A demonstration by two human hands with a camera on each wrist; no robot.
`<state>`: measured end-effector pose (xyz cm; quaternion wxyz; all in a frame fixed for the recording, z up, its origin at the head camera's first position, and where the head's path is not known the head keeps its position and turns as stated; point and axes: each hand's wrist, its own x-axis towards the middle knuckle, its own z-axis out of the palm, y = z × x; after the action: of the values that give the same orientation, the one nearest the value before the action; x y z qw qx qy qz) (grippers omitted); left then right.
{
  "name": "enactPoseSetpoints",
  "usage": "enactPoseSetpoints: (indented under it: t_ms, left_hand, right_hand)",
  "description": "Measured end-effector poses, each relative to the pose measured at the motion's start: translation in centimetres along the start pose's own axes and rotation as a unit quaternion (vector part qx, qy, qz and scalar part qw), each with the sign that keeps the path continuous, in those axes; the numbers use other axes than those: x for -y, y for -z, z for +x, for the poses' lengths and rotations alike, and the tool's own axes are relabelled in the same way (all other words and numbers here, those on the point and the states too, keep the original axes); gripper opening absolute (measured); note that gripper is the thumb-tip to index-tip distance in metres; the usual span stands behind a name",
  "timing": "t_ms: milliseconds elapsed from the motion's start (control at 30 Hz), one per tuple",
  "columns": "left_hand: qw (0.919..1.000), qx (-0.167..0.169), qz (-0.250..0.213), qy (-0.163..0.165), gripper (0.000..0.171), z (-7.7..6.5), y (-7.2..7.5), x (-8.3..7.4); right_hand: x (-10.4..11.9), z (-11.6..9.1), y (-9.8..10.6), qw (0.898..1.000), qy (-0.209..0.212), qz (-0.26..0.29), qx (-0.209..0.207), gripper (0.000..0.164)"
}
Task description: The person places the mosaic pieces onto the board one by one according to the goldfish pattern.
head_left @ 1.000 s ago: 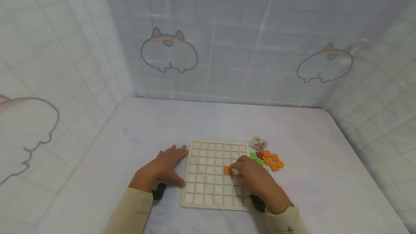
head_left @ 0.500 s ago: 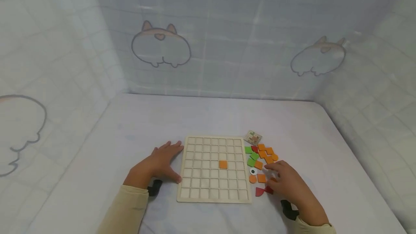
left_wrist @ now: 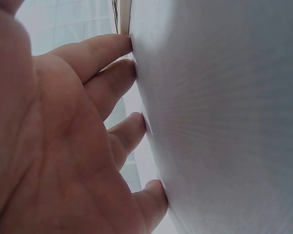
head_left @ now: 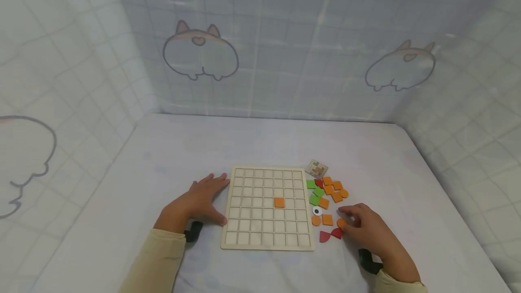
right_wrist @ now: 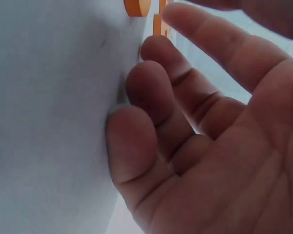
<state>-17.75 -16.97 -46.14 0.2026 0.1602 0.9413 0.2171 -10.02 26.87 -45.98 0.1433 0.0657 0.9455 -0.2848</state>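
A pale wooden grid board (head_left: 267, 244) lies flat, with one orange square tile (head_left: 279, 202) in a cell right of its middle. My left hand (head_left: 201, 200) rests beside the board's left edge, fingers spread and thumb touching the rim. In the left wrist view, fingertips (left_wrist: 136, 119) meet the white surface. To the right of the loose pieces, my right hand (head_left: 368, 229) hovers low with relaxed fingers. An orange round piece (head_left: 341, 223) sits by its thumb; the right wrist view shows an orange piece (right_wrist: 136, 6) apart from the fingers.
Between board and right hand lie several orange tiles (head_left: 327, 219), green tiles (head_left: 314, 200), red quarter-round pieces (head_left: 324, 236) and a white eye disc (head_left: 317, 211). A small pattern card (head_left: 316, 168) lies at the board's far right corner. Patterned cloth walls (head_left: 285, 58) surround the white surface.
My right hand has let go of the orange square tile on the board and moved right, past the loose pieces. The left hand stays at the board's edge. The head view has shifted slightly.
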Motion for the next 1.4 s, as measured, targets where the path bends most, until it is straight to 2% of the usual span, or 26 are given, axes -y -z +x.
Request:
enactPoseSetpoints:
  t_ms: [133, 333, 467, 733, 867, 967, 1200, 1400]
  left_hand:
    - [1.0, -0.003, -0.006, 0.0, 0.116, 0.1, 0.3, 0.1]
    - [1.0, -0.005, -0.009, 0.0, 0.116, 0.5, 0.5, 0.0]
    - [0.9999, -0.006, -0.006, 0.01, 0.115, 0.4, 0.3, -0.1]
    - [1.0, -0.003, 0.002, 0.006, 0.115, 0.5, -0.2, -0.5]
    - [0.9999, -0.003, 0.005, 0.014, 0.116, 0.6, 0.0, -0.4]
    - [0.9999, -0.004, 0.004, 0.013, 0.116, 0.4, 0.1, -0.4]
    - [0.9999, -0.003, -0.01, 0.007, 0.115, 0.1, 0.0, -0.4]
    - [0.9997, -0.006, -0.018, 0.016, 0.117, -0.1, -0.2, -0.2]
  right_hand:
    - [0.7, 0.3, -0.3, 1.0, 0.019, 0.015, -0.005, 0.034]
    - [2.0, 0.6, -0.9, 0.999, 0.04, -0.005, -0.014, 0.027]
    - [2.6, 0.8, -1.2, 0.999, 0.047, -0.021, -0.001, 0.028]
    - [3.1, 0.8, -1.3, 0.996, 0.048, -0.073, 0.016, 0.031]
    - [3.5, 1.0, -1.3, 0.996, 0.054, -0.068, 0.016, 0.016]
    - [3.8, 1.0, -1.2, 0.997, 0.054, -0.058, 0.02, 0.012]
    - [3.6, 0.8, -0.8, 0.998, 0.011, -0.04, 0.052, 0.023]
    - [3.3, 1.1, -1.3, 0.997, 0.028, -0.055, 0.035, 0.023]
